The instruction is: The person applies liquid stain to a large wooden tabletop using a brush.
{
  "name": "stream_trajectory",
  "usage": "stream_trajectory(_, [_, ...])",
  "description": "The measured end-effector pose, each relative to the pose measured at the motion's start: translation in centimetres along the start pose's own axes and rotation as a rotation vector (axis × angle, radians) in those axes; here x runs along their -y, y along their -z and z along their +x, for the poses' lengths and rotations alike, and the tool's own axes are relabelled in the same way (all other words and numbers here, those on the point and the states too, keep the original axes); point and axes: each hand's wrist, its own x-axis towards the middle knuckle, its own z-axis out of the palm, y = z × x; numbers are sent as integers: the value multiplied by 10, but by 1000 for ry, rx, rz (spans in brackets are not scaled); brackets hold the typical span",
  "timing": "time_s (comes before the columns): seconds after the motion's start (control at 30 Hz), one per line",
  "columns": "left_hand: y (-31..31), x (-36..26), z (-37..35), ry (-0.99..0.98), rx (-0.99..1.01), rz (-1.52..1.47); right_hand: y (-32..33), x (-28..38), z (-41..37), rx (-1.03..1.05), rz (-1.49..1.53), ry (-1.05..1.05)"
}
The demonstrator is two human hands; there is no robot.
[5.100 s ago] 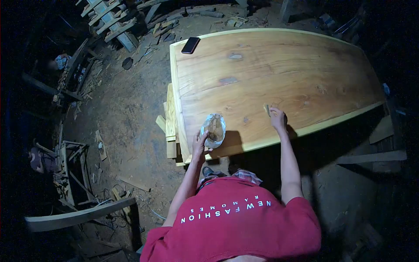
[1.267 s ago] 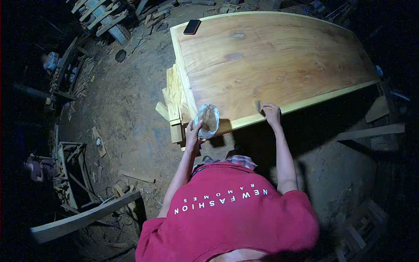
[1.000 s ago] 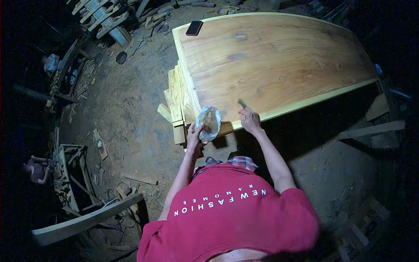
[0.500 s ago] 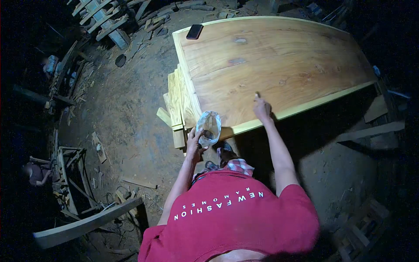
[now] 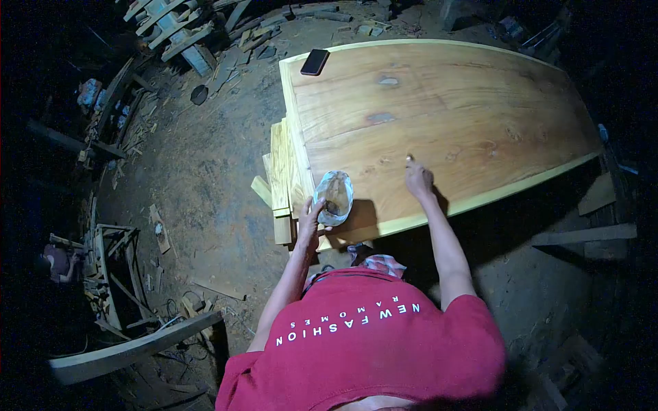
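A wide wooden panel (image 5: 466,103) with a pale border lies in front of me. My left hand (image 5: 310,222) grips a cut-open, whitish container (image 5: 334,198) by its side, over the panel's near left corner; something brown is inside it. Over the near middle of the panel is my right hand (image 5: 419,181), its fingers closed round a small thing with a light tip (image 5: 410,158), too small to name. A dark phone (image 5: 315,62) rests at the panel's far left corner.
Pale boards (image 5: 279,168) are stacked under the panel's left edge. A curved beam (image 5: 137,348) and a wooden frame (image 5: 110,274) stand at lower left. A person (image 5: 57,263) is at the far left. Wood scraps lie on the ground.
The panel and phone appear slightly lower and further right in view. The container has shifted a little up and right with my left hand. My right hand has moved slightly right and down in view.
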Motion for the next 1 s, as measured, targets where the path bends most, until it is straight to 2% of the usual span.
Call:
stream_trajectory(0.03, [-5,-5,2,0,-3,-1,-5,12,-4,2,1,2])
stream_trajectory(0.1, [-14,-13,6,2,54,25,-8,31,-9,41,147,179])
stream_trajectory(0.13, [-17,-15,9,6,38,27,-9,30,-5,44,148,181])
stream_trajectory(0.2, [-21,-17,13,7,27,27,-12,32,4,94,417,214])
stream_trajectory(0.23, [-23,-19,16,5,22,26,-6,28,13,95,421,219])
stream_trajectory(0.3, [-24,-18,22,-4,-4,30,15,9,34,416,662,-343])
stream_trajectory(0.37, [-26,-21,26,11,-7,20,23,-10,52,254,616,-342])
stream_trajectory(0.4, [-26,-20,30,3,-8,14,21,-15,58,259,621,-330])
stream_trajectory(0.47, [-29,-24,34,0,-25,19,9,-23,65,-13,180,-29])
stream_trajectory(0.6, [-36,-28,42,18,-45,-11,-14,22,55,24,170,103])
stream_trajectory(0.67, [-36,-29,52,0,-22,-26,-20,39,51,168,203,234])
stream_trajectory(0.7, [-37,-32,56,-7,-23,-25,-20,39,58,164,206,238])
stream_trajectory(0.77, [-38,-33,58,6,-32,-39,-19,36,70,275,383,80])
stream_trajectory(0.83, [-37,-31,65,-2,-59,-40,-12,19,91,284,558,-54])
stream_trajectory(0.93, [-39,-33,70,-16,-57,-54,0,8,111,161,394,-47])
stream_trajectory(1.0, [-44,-38,73,-8,-76,-56,-9,10,117,-105,165,107])
